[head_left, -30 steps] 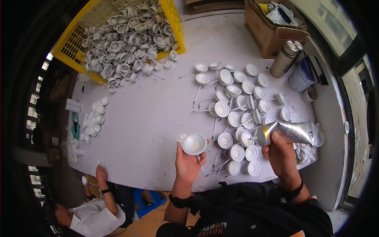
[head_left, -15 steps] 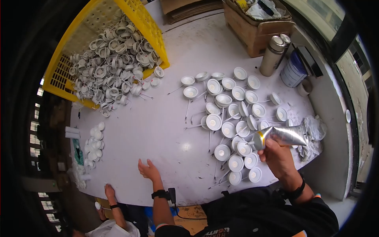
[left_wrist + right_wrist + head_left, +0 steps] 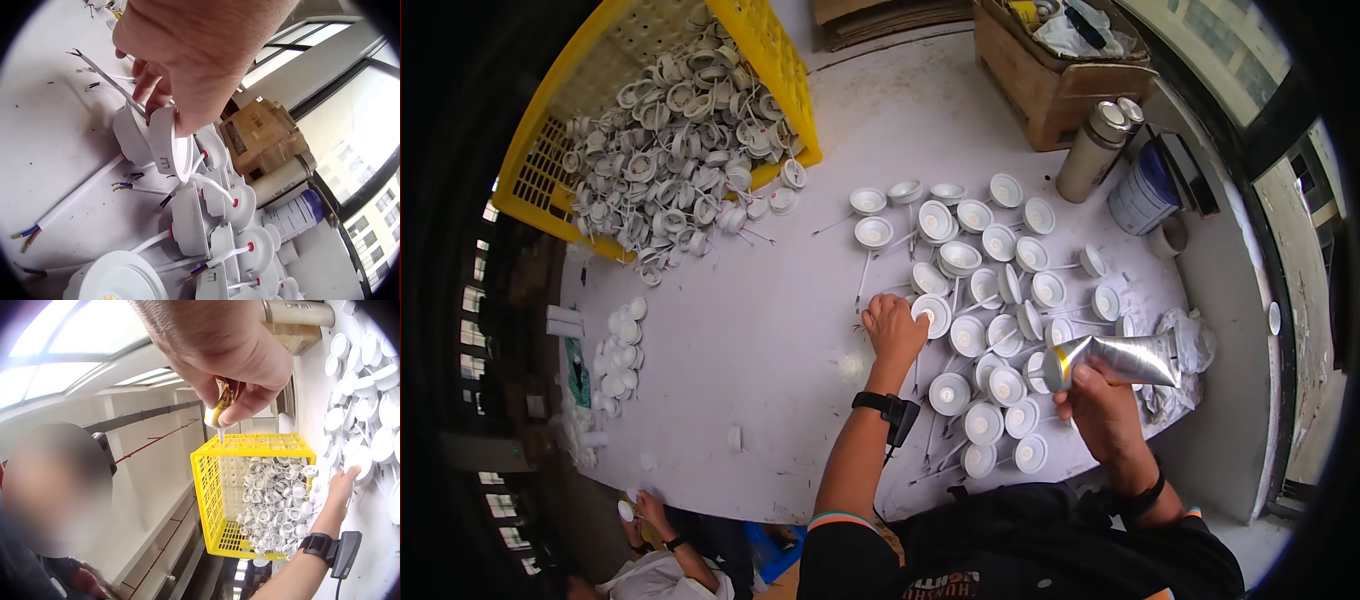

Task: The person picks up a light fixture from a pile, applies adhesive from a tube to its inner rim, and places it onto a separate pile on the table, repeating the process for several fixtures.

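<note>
At the left edge of a cluster of white downlights (image 3: 967, 336), my left hand (image 3: 894, 335) pinches one downlight (image 3: 933, 316) by its rim. The left wrist view shows the thumb on the inner face of this downlight (image 3: 164, 145) and fingers behind it, near a white cable with bare wire ends. My right hand (image 3: 1106, 412) grips a crumpled silver tube (image 3: 1137, 359) above the cluster's right side. In the right wrist view, the tube's yellow-banded end (image 3: 215, 416) and its pointed white nozzle show between thumb and fingers.
A yellow crate (image 3: 808, 130) heaped with white lamp housings lies at the back left. White round pieces (image 3: 620, 358) lie on the left, with one white corded piece (image 3: 735, 438) nearer. A cardboard box (image 3: 1050, 90), flask (image 3: 1092, 155) and bucket (image 3: 1142, 192) stand right. Another person's hands (image 3: 655, 512) work lower left.
My left hand held a downlight, then was off it with fingers spread to the left; now it holds another in the cluster. A corded white piece shows at lower left. The right hand keeps the tube.
</note>
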The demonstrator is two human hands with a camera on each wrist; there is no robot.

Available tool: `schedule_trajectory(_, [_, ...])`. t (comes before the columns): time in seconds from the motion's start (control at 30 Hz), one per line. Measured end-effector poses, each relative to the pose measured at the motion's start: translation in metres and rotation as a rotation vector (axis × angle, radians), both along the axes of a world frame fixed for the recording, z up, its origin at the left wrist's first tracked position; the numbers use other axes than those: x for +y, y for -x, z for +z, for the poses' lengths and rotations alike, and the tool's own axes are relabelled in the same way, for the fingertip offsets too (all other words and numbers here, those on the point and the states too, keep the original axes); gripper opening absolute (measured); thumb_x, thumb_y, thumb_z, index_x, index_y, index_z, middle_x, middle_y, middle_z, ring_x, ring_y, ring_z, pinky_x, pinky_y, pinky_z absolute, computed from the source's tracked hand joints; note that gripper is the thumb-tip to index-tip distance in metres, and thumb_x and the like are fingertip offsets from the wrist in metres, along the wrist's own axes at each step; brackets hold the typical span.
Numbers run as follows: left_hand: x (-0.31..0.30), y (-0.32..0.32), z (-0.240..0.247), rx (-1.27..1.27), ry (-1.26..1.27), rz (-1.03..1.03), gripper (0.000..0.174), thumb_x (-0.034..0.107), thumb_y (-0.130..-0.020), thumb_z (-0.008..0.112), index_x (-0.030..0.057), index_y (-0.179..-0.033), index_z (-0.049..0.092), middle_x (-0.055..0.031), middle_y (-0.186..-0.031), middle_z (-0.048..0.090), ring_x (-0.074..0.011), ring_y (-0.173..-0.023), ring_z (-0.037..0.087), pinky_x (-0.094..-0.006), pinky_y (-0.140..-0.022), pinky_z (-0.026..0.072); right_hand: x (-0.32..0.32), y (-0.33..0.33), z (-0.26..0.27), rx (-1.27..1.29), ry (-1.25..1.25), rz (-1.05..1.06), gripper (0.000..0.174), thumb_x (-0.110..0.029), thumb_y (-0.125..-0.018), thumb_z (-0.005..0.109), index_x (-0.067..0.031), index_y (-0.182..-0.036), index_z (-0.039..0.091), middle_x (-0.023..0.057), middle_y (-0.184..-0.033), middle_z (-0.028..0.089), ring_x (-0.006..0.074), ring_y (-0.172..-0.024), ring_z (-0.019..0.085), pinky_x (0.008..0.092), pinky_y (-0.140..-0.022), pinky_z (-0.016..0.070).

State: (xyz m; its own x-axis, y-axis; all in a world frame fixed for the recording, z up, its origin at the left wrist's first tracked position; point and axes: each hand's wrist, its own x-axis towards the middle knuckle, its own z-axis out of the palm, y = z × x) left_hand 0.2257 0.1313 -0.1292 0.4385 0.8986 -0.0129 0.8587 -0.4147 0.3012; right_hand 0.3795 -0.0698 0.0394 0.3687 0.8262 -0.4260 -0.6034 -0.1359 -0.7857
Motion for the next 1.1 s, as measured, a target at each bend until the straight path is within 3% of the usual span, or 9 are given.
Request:
schedule_trajectory(0.2, [-0.013,0.022,0.054,-0.061,0.074,0.007,0.028,0.025,-0.068,0.055,-0.0006,-0.081,0.057,-0.0121,-0.092,0.056,-0.0264,-0.096,0.045,-0.0414,-0.088,0.0286,-0.003,-0.002,0.008,-0.013,-0.003,-0.061,0.023,-0.019,-0.077,0.057,-0.0036,-0.092,0.05,0.0037,-0.077,0.056,0.0118,-0.061,0.054,0.0222,-0.049,0.0421])
schedule_trajectory(0.3, [-0.041,0.047,0.077,-0.589,0.564,0.218,0.028,0.024,-0.073,0.052,-0.0007,-0.087,0.054,-0.012,-0.085,0.057,-0.0227,-0.073,0.052,-0.0367,-0.072,0.0405,-0.005,-0.001,0.012,-0.066,-0.045,-0.026,0.022,-0.019,-0.077,0.057,-0.0031,-0.092,0.051,0.0037,-0.077,0.056,0.0111,-0.06,0.053,0.0217,-0.049,0.0419])
schedule_trajectory(0.37, [-0.066,0.06,0.093,-1.28,1.186,0.441,0.029,0.023,-0.079,0.048,-0.0008,-0.095,0.05,-0.0137,-0.087,0.058,-0.0174,-0.059,0.051,-0.0315,-0.057,0.0427,-0.005,0.003,0.016,-0.07,-0.057,0.002,0.022,-0.019,-0.077,0.056,-0.0029,-0.091,0.051,0.0037,-0.077,0.055,0.0108,-0.06,0.053,0.0217,-0.049,0.0419])
schedule_trajectory(0.47, [-0.098,0.071,0.095,-1.507,1.338,0.394,0.031,0.025,-0.082,0.044,0.0011,-0.101,0.047,-0.0136,-0.085,0.057,-0.0149,-0.057,0.045,-0.032,-0.061,0.0397,-0.005,0.009,0.019,-0.077,-0.097,0.075,0.022,-0.019,-0.077,0.056,-0.0027,-0.091,0.051,0.0039,-0.076,0.055,0.0102,-0.06,0.052,0.0219,-0.05,0.0419])
schedule_trajectory(0.77, [-0.161,0.061,0.152,-1.775,1.5,0.268,0.056,0.049,-0.087,0.021,0.005,-0.118,0.036,-0.0171,-0.102,0.052,-0.0217,-0.064,0.051,-0.0305,-0.048,0.0369,-0.017,0.024,0.047,-0.347,-0.219,0.198,0.027,-0.006,-0.075,0.06,0.0005,-0.098,0.046,0.0096,-0.08,0.055,0.014,-0.066,0.055,0.0255,-0.055,0.0465])
schedule_trajectory(0.83, [-0.168,0.061,0.156,-1.788,1.676,0.241,0.054,0.048,-0.088,0.018,0.0081,-0.124,0.03,-0.0149,-0.098,0.052,-0.0222,-0.069,0.055,-0.0291,-0.051,0.0422,-0.016,0.03,0.059,-0.43,-0.214,0.188,0.03,-0.017,-0.073,0.063,0.0007,-0.093,0.048,0.0098,-0.08,0.056,0.014,-0.063,0.054,0.0246,-0.054,0.046])
schedule_trajectory(0.93, [-0.175,0.056,0.167,-1.77,1.684,0.168,0.047,0.044,-0.089,0.021,0.0124,-0.125,0.027,-0.0142,-0.103,0.049,-0.0228,-0.069,0.055,-0.0277,-0.049,0.0416,-0.013,0.028,0.064,-0.95,-0.277,0.31,0.017,-0.013,-0.071,0.064,-0.0021,-0.08,0.055,0.0097,-0.08,0.059,0.0192,-0.065,0.057,0.03,-0.057,0.0463])
schedule_trajectory(1.03, [-0.179,0.055,0.169,-1.792,1.661,0.142,0.045,0.041,-0.09,0.027,0.0142,-0.125,0.023,-0.0145,-0.103,0.048,-0.0229,-0.069,0.055,-0.0276,-0.048,0.0411,-0.008,0.026,0.067,-1.022,-0.329,0.414,0.012,-0.012,-0.069,0.064,-0.0031,-0.073,0.057,0.0089,-0.075,0.059,0.022,-0.066,0.058,0.0308,-0.059,0.0457])
schedule_trajectory(1.1, [-0.179,0.056,0.169,-1.787,1.636,0.14,0.047,0.043,-0.089,0.028,0.0142,-0.126,0.022,-0.0151,-0.103,0.048,-0.0229,-0.069,0.056,-0.0277,-0.049,0.0415,-0.007,0.022,0.078,-1.217,-0.306,0.613,0.015,-0.007,-0.071,0.065,-0.0061,-0.084,0.058,0.006,-0.084,0.058,0.0197,-0.075,0.058,0.0291,-0.067,0.0488])
